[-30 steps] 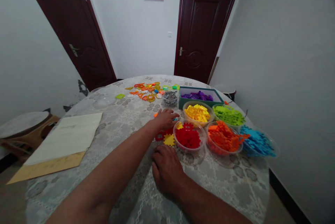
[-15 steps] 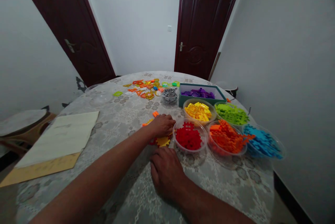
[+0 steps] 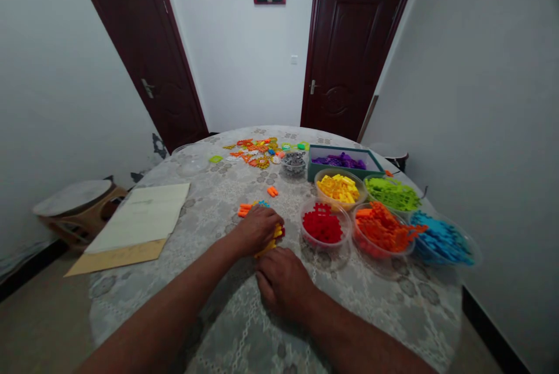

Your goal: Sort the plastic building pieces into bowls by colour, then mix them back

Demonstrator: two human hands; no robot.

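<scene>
My left hand [image 3: 261,230] is closed, with its fingers curled down over yellow plastic interlocking pieces [image 3: 276,235]. Just nearer to me, my right hand [image 3: 285,281] rests low over the tablecloth, fingers bent in against the same yellow pieces; its fingertips are hidden. A bit of a red piece [image 3: 283,232] shows beside the left fingers. Beyond the left hand lie orange pieces [image 3: 244,210] and a small blue piece [image 3: 264,203]. Another small orange pair [image 3: 272,191] sits farther back.
To the right stand clear bowls of red pieces [image 3: 323,227], yellow pieces [image 3: 338,189], orange pieces [image 3: 384,228], green pieces [image 3: 392,192] and blue pieces [image 3: 443,237]. Behind are a box [image 3: 312,171] of purple pieces, a grey-filled bowl [image 3: 293,163] and a mixed pile [image 3: 257,150]. Paper [image 3: 140,217] lies left.
My left hand has drawn back leftward from beside the red bowl and down onto the yellow pieces. The right hand stays nearly in place. The camera view has tilted up and swung left.
</scene>
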